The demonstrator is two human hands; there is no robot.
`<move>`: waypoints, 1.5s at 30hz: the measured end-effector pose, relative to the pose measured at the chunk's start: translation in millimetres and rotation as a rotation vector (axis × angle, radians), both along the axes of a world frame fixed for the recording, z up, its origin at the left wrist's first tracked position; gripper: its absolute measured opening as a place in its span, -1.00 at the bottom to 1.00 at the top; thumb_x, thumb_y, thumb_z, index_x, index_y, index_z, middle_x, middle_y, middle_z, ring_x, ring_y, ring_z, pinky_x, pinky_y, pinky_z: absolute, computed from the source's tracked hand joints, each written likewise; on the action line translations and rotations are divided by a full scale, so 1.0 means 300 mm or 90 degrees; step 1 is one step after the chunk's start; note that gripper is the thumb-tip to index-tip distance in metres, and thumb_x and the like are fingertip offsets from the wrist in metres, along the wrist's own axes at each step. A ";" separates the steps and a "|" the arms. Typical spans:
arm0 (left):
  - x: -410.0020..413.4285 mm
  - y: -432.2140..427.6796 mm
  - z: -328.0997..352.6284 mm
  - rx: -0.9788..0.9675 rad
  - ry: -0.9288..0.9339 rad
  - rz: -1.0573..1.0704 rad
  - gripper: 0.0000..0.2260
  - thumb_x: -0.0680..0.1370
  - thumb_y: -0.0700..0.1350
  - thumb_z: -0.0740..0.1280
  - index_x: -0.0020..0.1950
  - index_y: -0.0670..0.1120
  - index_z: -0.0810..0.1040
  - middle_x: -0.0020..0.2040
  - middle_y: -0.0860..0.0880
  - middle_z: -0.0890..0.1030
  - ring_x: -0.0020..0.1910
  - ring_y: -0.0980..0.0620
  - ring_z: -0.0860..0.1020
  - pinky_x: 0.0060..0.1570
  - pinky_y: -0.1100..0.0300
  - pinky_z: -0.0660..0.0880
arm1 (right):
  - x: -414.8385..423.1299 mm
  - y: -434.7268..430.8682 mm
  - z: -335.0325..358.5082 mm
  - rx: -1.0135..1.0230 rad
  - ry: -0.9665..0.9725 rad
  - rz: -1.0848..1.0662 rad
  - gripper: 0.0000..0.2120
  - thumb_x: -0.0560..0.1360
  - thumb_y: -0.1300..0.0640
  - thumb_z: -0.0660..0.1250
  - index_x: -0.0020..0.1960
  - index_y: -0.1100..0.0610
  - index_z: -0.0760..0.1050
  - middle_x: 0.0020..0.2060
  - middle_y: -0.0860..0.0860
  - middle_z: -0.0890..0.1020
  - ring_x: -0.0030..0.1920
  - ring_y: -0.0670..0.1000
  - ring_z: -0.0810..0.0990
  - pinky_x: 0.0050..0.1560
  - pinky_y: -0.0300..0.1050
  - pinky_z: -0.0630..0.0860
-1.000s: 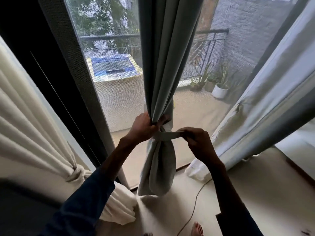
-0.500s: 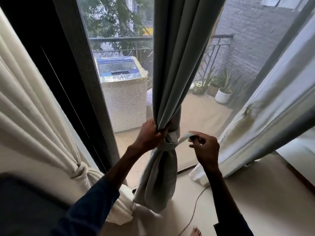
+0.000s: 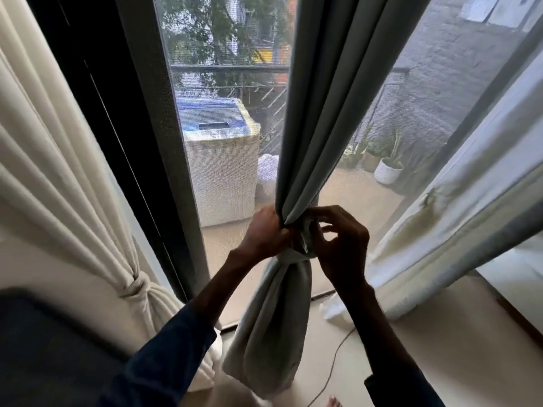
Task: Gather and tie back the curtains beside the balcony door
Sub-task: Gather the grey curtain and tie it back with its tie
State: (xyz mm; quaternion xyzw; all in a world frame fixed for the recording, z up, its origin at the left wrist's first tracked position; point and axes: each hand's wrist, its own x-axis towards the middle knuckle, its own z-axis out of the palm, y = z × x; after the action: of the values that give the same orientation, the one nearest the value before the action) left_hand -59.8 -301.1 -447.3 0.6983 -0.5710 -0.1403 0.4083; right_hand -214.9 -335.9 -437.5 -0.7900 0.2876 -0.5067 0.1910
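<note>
A grey curtain [image 3: 311, 118] hangs gathered in the middle of the view, in front of the balcony door's mesh screen [image 3: 223, 171]. A tie band [image 3: 304, 248] of the same fabric wraps its narrow waist. My left hand [image 3: 264, 233] grips the bunched curtain at the waist from the left. My right hand [image 3: 340, 242] is at the waist from the right, fingers curled and pinching the tie band against the curtain. The curtain's lower part [image 3: 270, 342] bulges below the tie, clear of the floor.
A cream curtain [image 3: 58, 177] on the left is held by a knot [image 3: 138, 286]. A pale curtain [image 3: 470, 201] slants loose on the right, its end on the floor. A thin cable [image 3: 332, 365] runs over the floor by my foot [image 3: 333, 402]. A washing machine [image 3: 220, 160] and potted plants [image 3: 388, 168] stand outside.
My right hand has moved left from holding the tie band's end out to the side and now presses in at the curtain's waist. The view has risen and moved closer.
</note>
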 end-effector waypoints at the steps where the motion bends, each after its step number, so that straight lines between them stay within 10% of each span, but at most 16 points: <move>1: 0.013 0.002 0.000 0.005 0.009 0.000 -0.57 0.35 0.00 0.21 0.05 -0.25 0.63 -0.05 -0.25 0.65 -0.07 -0.23 0.61 -0.13 -0.01 0.56 | -0.001 -0.007 -0.007 -0.011 0.020 0.012 -0.80 0.48 0.36 0.39 -0.01 0.12 0.66 -0.10 -0.07 0.68 -0.14 -0.10 0.66 -0.25 -0.16 0.60; 12: 0.045 0.036 -0.004 0.016 0.141 -0.037 -0.47 0.34 0.22 0.36 0.13 -0.14 0.62 -0.02 -0.13 0.68 -0.03 -0.09 0.64 -0.05 -0.09 0.62 | -0.025 -0.019 0.041 -0.116 0.457 0.032 -0.72 0.42 0.33 0.34 -0.01 -0.01 0.63 0.02 -0.07 0.69 -0.10 0.17 0.66 -0.27 -0.06 0.53; 18: 0.003 0.022 -0.023 0.014 0.137 -0.020 -0.39 0.25 0.31 0.27 -0.02 -0.17 0.62 -0.15 -0.18 0.66 -0.16 -0.15 0.65 -0.19 -0.09 0.60 | -0.023 -0.085 0.097 0.207 0.684 0.219 -0.84 0.44 0.43 0.18 -0.05 0.34 0.50 -0.28 0.19 0.69 -0.36 0.10 0.66 -0.47 -0.17 0.52; 21: 0.011 0.008 -0.010 0.027 0.129 0.010 -0.48 0.32 0.23 0.31 -0.04 -0.20 0.62 -0.15 -0.20 0.65 -0.16 -0.17 0.63 -0.17 -0.08 0.60 | -0.015 -0.071 0.082 0.024 0.732 0.096 -0.79 0.48 0.28 0.26 0.10 0.21 0.50 -0.13 0.16 0.66 -0.10 0.22 0.64 -0.21 0.04 0.51; 28: 0.051 0.008 0.003 0.038 0.106 0.043 -0.67 0.38 0.16 0.28 -0.16 -0.11 0.56 -0.23 -0.10 0.61 -0.18 -0.15 0.62 -0.23 0.05 0.54 | -0.016 -0.031 0.032 -0.039 0.253 0.043 -0.80 0.45 0.14 0.50 0.01 -0.11 0.69 -0.09 -0.17 0.72 -0.25 -0.09 0.67 -0.28 -0.05 0.58; 33: 0.039 0.003 -0.009 0.036 0.077 0.047 -0.60 0.40 0.18 0.28 -0.09 -0.15 0.60 -0.16 -0.15 0.66 -0.13 -0.19 0.63 -0.17 -0.05 0.57 | -0.014 -0.034 -0.001 -0.045 0.367 0.012 -0.80 0.49 0.17 0.40 0.03 -0.08 0.68 -0.03 -0.07 0.55 -0.15 -0.02 0.58 -0.29 -0.10 0.50; 38: 0.029 0.009 -0.008 0.041 0.062 0.070 -0.77 0.38 0.13 0.27 -0.26 -0.03 0.45 -0.24 -0.14 0.61 -0.19 -0.22 0.60 -0.22 -0.05 0.55 | -0.028 -0.076 0.016 0.125 0.510 0.094 -0.81 0.53 0.06 0.33 0.09 -0.04 0.67 -0.56 -0.06 0.47 -0.48 -0.01 0.43 -0.30 -0.11 0.39; 45: 0.006 0.002 -0.010 0.054 0.059 0.090 -0.75 0.37 0.13 0.26 -0.40 0.04 0.28 -0.36 -0.04 0.49 -0.28 -0.19 0.56 -0.34 0.11 0.38 | -0.012 -0.103 0.048 0.481 0.418 0.311 -0.59 0.60 0.25 0.16 -0.41 0.04 0.44 -0.59 0.00 0.49 -0.55 0.01 0.41 -0.42 -0.11 0.35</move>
State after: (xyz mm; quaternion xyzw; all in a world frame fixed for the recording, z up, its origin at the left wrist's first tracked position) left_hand -58.1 -300.5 -450.4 0.7464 -0.4940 -0.1674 0.4132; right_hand -218.5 -366.7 -423.0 -0.8267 0.3024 -0.0369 0.4731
